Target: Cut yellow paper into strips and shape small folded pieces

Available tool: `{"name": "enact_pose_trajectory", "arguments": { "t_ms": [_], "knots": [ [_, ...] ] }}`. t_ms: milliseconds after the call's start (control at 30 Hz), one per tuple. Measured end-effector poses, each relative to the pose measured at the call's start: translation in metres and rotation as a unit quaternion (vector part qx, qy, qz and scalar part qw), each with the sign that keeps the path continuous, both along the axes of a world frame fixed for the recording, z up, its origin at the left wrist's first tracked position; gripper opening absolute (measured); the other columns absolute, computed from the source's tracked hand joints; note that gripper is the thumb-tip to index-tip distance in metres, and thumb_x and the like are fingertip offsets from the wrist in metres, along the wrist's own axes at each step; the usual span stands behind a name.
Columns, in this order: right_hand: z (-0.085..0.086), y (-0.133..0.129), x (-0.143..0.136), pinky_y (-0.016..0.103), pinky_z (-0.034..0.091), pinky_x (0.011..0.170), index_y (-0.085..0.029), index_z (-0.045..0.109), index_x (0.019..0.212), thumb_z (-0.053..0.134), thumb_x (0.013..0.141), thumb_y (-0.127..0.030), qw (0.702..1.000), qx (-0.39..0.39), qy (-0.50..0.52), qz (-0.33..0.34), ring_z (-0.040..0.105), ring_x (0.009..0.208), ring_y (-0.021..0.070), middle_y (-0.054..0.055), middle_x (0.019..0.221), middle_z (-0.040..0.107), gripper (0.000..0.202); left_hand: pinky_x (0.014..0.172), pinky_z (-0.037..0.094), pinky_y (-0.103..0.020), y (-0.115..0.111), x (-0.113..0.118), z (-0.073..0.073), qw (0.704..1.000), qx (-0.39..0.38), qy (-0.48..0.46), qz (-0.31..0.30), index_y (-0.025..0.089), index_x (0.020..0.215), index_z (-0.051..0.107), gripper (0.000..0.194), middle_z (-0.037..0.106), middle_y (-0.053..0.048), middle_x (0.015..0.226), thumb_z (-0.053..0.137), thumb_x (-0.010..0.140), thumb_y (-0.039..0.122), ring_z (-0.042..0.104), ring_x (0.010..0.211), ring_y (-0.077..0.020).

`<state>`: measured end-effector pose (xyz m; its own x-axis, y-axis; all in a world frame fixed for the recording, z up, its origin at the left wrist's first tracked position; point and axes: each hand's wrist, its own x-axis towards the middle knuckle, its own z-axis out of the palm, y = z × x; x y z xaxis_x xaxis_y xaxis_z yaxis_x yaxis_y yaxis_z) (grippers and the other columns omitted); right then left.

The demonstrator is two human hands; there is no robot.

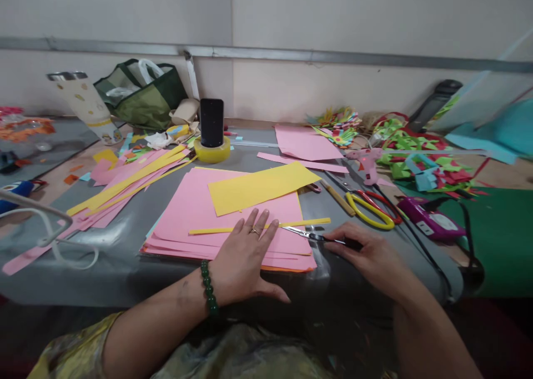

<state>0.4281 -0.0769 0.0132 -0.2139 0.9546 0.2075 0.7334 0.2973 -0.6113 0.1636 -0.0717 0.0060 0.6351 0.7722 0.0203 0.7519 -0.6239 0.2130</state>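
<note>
My left hand [245, 257] lies flat with its fingers stretched out over a stack of pink paper [179, 212]. Its fingertips press on a narrow yellow paper strip [308, 222] that runs across the stack. Just beyond the fingers lies a wider yellow paper piece [258, 187]. At the stack's right edge, my right hand [364, 251] is closed around the dark handles of a pair of scissors [302, 233]. Their silver blades point left, close beside the strip and my left fingertips. Whether the blades touch the strip, I cannot tell.
Right of the stack lie yellow-and-red-handled scissors [370, 209], a wooden-handled tool [337, 197], a pink glue gun [365, 165] and a purple device [431, 218]. A phone [212, 122] stands in a tape roll [212, 150] behind. Pink and yellow strips [129, 181] spread left, near a tumbler [85, 104].
</note>
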Motion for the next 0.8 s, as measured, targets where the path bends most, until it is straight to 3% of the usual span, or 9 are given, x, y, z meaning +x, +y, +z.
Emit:
{"name": "enact_pose_trajectory", "arguments": {
  "t_ms": [500,800],
  "knots": [
    [0.000,0.009,-0.017,0.034,0.048,0.075,-0.022,0.069,0.083,0.062,0.078,-0.038,1.000,-0.011,0.016,0.022,0.062,0.081,0.0213,0.005,0.084,0.069,0.018,0.110,0.017,-0.054,0.000,0.001,-0.003,0.999,0.007,-0.031,0.007,0.012,0.146,0.021,0.123,0.010,-0.020,0.152,0.048,0.052,0.088,0.005,0.140,-0.0369],
    [-0.002,0.012,-0.023,0.034,0.047,0.076,-0.022,0.069,0.083,0.062,0.078,-0.034,1.000,-0.007,0.011,0.015,0.062,0.082,0.0213,0.005,0.085,0.068,0.015,0.111,0.017,-0.052,-0.004,-0.017,0.004,1.000,-0.017,0.006,0.015,0.010,0.146,0.020,0.122,0.013,-0.016,0.152,0.047,0.055,0.087,0.008,0.140,-0.0355]
  ]
}}
